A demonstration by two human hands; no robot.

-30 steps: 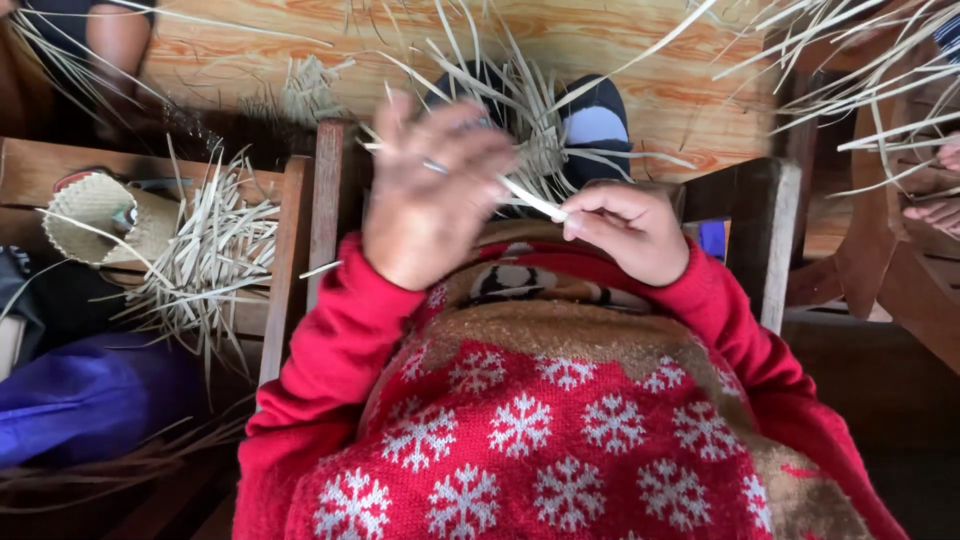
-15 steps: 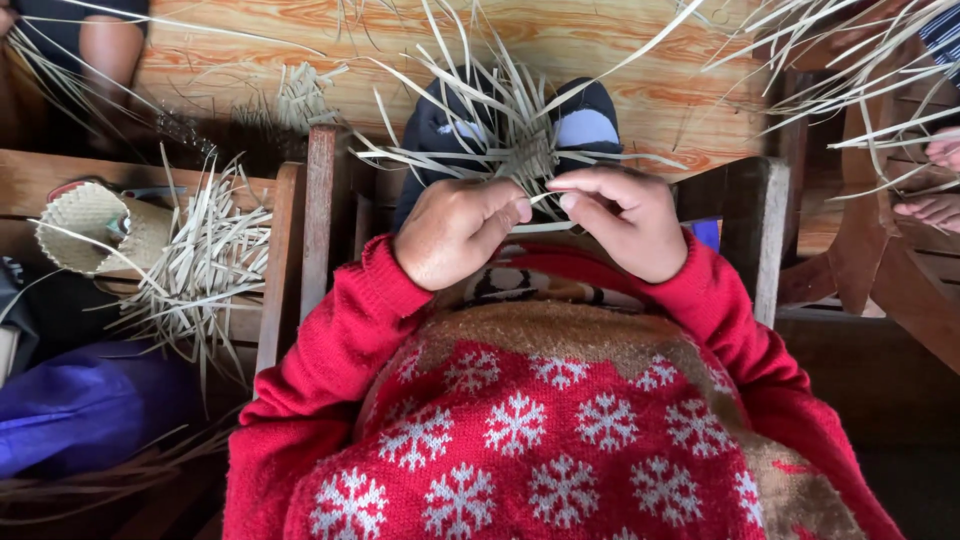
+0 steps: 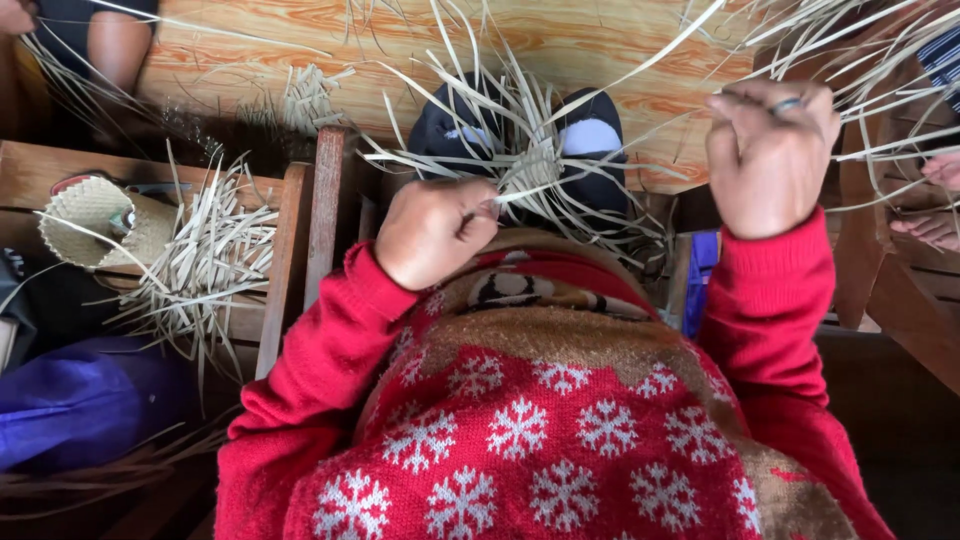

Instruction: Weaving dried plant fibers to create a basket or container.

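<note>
A small woven straw piece (image 3: 530, 165) with many loose pale strips fanning outward sits over my knees. My left hand (image 3: 432, 230) is closed and pinches the piece at its near edge. Up at the right, my right hand (image 3: 768, 155) is a fist closed on one long pale straw strip (image 3: 640, 65), drawn taut up and away from the weave. Both arms wear red sleeves of a snowflake sweater (image 3: 540, 430). My two dark-socked feet (image 3: 590, 135) show beneath the straw.
A wooden chair (image 3: 300, 240) at left carries a bundle of straw strips (image 3: 205, 260) and a small woven basket (image 3: 95, 215). A purple bag (image 3: 85, 400) lies lower left. Another person's hands (image 3: 935, 200) and straw are at the right edge. Another person's leg (image 3: 115, 45) is upper left.
My right hand has left the weave and swung up to the right, pulling a strip out long. My left hand, open and raised a second ago, now grips the weave.
</note>
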